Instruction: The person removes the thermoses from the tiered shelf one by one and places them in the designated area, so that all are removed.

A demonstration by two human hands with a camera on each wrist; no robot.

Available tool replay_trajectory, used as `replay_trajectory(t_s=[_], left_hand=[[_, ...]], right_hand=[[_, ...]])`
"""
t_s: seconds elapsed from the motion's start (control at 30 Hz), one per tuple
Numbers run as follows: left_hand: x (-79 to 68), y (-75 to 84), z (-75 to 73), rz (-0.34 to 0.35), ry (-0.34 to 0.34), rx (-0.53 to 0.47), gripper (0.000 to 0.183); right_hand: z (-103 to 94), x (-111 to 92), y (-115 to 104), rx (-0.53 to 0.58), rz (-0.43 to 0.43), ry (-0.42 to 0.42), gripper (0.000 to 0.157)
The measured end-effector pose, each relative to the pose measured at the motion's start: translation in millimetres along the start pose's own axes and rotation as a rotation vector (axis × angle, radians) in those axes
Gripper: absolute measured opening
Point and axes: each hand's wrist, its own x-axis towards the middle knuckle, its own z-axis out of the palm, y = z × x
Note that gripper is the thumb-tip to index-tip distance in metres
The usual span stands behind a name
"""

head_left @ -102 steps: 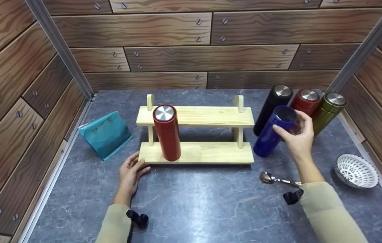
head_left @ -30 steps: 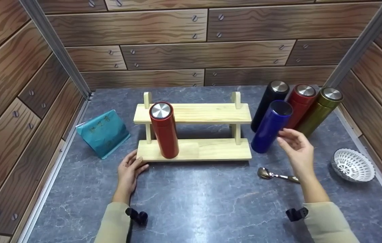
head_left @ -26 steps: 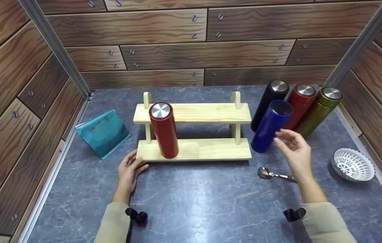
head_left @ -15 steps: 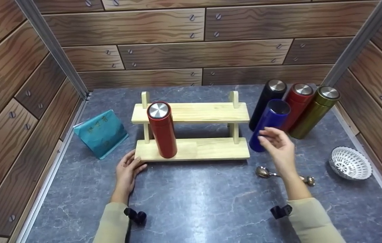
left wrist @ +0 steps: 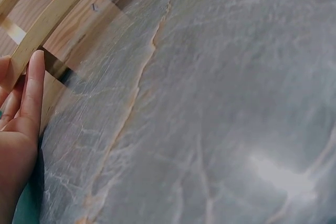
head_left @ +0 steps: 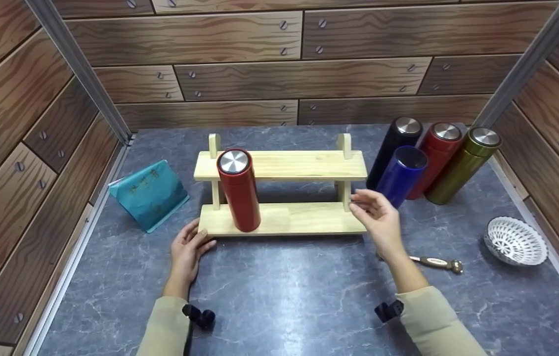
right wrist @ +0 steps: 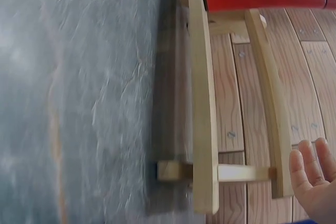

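A two-tier wooden shelf (head_left: pixel 279 165) stands mid-table, with a red thermos bottle (head_left: pixel 240 193) upright on its lower board toward the left. My left hand (head_left: pixel 188 251) holds the lower board's front left corner; in the left wrist view, its thumb and fingers (left wrist: pixel 34 85) lie either side of the board. Beside the shelf's right end my right hand (head_left: pixel 380 222) hovers, fingers loosely bent and nothing in them. A blue cup-like cylinder (head_left: pixel 404 173) with a dark, open-looking top stands just behind that hand, its base hidden by it.
Black (head_left: pixel 400 143), red (head_left: pixel 440 153) and olive-green (head_left: pixel 464 165) bottles crowd behind the blue cylinder. A spoon (head_left: pixel 437 262) lies partly under the right forearm. A white openwork bowl (head_left: pixel 516 242) is at the far right, a teal pouch (head_left: pixel 150 195) at the left. Plank-patterned walls enclose the table.
My right hand has let go of the blue cylinder and moved left, toward the shelf's right end. The left hand stays at the shelf corner.
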Motion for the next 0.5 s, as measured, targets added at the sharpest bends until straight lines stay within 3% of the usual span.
replay_trajectory(t_s=[0.23,0.5], left_hand=[[-0.3,0.1,-2.2,-0.007,0.014,0.002,0.048],[-0.1,-0.6,-0.3,-0.002,0.007,0.001,0.048]], right_hand=[[25.9,3.0,-5.9,-0.012,0.026,-0.08,0.036],[55.2,7.7,-35.0,-0.028,-0.001,-0.14,0.034]])
